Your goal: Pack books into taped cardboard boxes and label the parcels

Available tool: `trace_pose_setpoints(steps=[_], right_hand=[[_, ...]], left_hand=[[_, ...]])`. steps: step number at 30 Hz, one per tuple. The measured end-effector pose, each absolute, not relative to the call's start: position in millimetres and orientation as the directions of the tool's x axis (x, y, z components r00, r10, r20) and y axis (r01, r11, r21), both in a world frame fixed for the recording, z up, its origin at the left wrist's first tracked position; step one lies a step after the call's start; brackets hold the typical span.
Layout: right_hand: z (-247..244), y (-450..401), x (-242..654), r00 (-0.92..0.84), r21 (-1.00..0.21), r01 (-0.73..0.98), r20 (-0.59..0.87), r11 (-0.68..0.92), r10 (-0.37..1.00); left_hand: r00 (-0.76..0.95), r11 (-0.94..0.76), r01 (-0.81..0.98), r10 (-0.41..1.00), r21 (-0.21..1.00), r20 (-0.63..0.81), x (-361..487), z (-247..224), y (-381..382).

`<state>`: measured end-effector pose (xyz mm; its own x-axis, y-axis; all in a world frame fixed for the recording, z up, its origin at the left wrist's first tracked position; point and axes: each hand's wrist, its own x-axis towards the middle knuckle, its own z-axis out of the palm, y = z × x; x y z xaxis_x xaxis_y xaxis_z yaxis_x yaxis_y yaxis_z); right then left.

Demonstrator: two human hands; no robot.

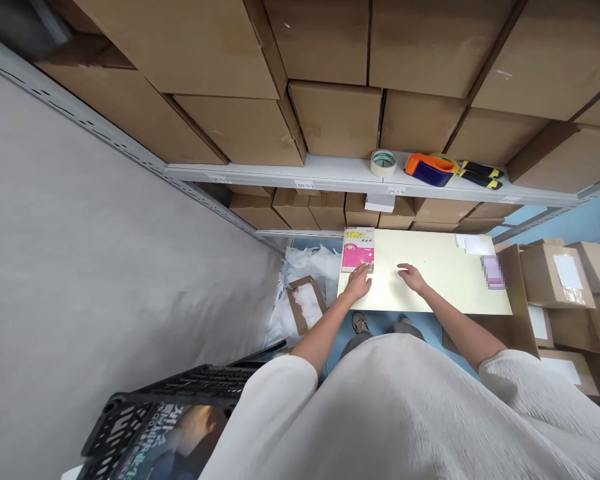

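Observation:
On the left end of a pale yellow tabletop [430, 273] lies a book [359, 248] with a pink and white cover and yellow lettering. My left hand [360, 281] is at the book's lower edge, its fingertips touching or just over the lower right corner; the fingers are apart and not wrapped round it. To the right of the book, my right hand [412, 277] is over the tabletop with its fingers pointing left, apart, and nothing in it. White papers [477, 245] and a purple, blurred item [493, 272] lie at the table's right end.
A grey shelf [330, 170] full of cardboard boxes stands behind the table, holding a tape roll [383, 163], an orange and blue tool [431, 169] and yellow-black handles [481, 175]. Boxes [555, 273] are stacked right; an open carton [307, 305] and black crate [125, 427] are left.

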<state>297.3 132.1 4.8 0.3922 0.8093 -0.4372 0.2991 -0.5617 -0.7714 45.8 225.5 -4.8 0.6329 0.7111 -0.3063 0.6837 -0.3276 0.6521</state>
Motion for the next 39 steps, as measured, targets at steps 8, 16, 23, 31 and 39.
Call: trace_pose_setpoints(steps=[8,16,23,31,39], right_hand=[[19,112,342,0.306,-0.826,0.314,-0.379,-0.468,0.874],[112,163,479,0.395,-0.721,0.684,0.238,-0.111,0.887],[206,255,594,0.283,-0.335,0.931,0.401,-0.148,0.871],[210,294,614,0.215,-0.278,0.951,0.288,-0.133,0.933],[218,238,595,0.244,-0.327,0.936,0.336,-0.131,0.91]], left_hand=[[0.58,-0.249,0.662,0.768,0.706,-0.273,104,6,174],[0.513,-0.196,0.608,0.837,0.769,-0.192,161,11,138],[0.529,-0.199,0.565,0.832,0.801,-0.166,189,18,129],[0.555,-0.202,0.565,0.81,0.8,-0.188,187,17,137],[0.628,-0.247,0.544,0.754,0.802,-0.194,187,22,144]])
